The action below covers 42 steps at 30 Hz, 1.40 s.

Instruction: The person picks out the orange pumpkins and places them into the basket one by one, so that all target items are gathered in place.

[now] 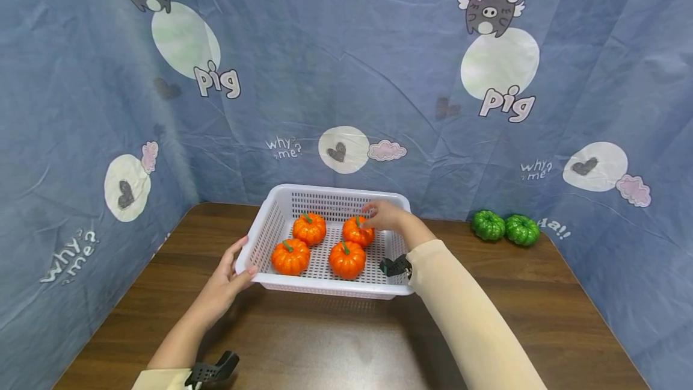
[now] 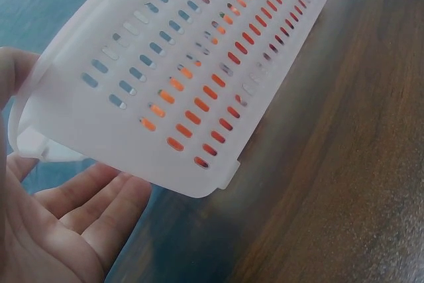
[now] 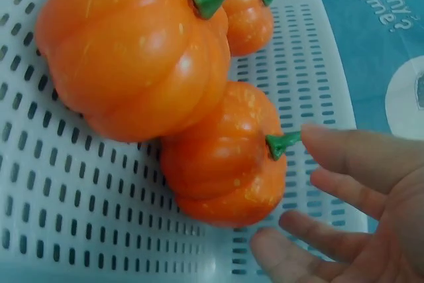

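A white slotted plastic basket (image 1: 325, 284) stands on the table with several glossy orange toy pumpkins inside. My left hand (image 1: 223, 286) grips the basket's left front corner, its thumb over the rim; in the left wrist view the other fingers (image 2: 109, 207) lie spread against the outside. Inside the basket, my right hand (image 1: 385, 216) is beside the back right pumpkin (image 1: 354, 235). Its spread fingertips come right up to that pumpkin's green stem (image 3: 281, 144) and side in the right wrist view. The front right pumpkin (image 1: 347, 260) sits close by. Two more pumpkins, one at front left (image 1: 290, 257), one at back left (image 1: 309, 230), fill the other side.
Two green toy pumpkins, one left (image 1: 488, 225) and one right (image 1: 522, 230), rest at the table's back right. A blue cartoon-pig cloth (image 1: 335, 65) hangs behind and along the sides. The brown wooden table (image 1: 325, 342) extends in front of the basket.
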{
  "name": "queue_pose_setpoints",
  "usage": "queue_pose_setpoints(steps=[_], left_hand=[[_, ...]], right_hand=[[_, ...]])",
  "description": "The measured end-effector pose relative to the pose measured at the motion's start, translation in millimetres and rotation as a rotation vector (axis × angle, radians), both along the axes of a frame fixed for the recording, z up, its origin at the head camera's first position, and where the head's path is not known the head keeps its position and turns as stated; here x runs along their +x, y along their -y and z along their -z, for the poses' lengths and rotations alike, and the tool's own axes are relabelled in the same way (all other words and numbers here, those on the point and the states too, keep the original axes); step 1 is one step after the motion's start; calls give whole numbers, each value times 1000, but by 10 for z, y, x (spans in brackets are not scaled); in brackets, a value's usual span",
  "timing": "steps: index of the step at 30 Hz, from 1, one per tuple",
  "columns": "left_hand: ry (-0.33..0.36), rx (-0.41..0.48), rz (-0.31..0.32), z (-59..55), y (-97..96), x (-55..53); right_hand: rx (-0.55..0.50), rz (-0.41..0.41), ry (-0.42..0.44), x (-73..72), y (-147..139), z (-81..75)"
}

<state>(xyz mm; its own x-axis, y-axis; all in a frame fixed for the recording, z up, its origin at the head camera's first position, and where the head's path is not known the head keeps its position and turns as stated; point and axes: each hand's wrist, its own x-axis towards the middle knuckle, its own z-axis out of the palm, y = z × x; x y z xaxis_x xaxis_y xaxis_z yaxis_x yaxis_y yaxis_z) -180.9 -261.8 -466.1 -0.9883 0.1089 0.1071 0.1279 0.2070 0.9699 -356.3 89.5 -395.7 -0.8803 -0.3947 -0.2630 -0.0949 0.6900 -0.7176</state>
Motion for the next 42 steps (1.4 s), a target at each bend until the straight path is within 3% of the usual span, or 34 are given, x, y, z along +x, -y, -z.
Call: queue_pose_setpoints(steps=[9,14,24,34,42], left_hand=[[2,13,-6,6,7,3],[4,-9,-18,-12,4,5],[6,-14,-19,-16,1,12],[13,-25,-22,-19,-5,9],[10,-27,-25,-22,-13,7]], right_hand=[[-19,-56,84,83,-78,-182],[16,-66,76,141,-119,-291],[50,-112,-12,319,-236,-406],[63,-159,-155,561,-307,-373],[2,-121,-203,764,-371,-381]])
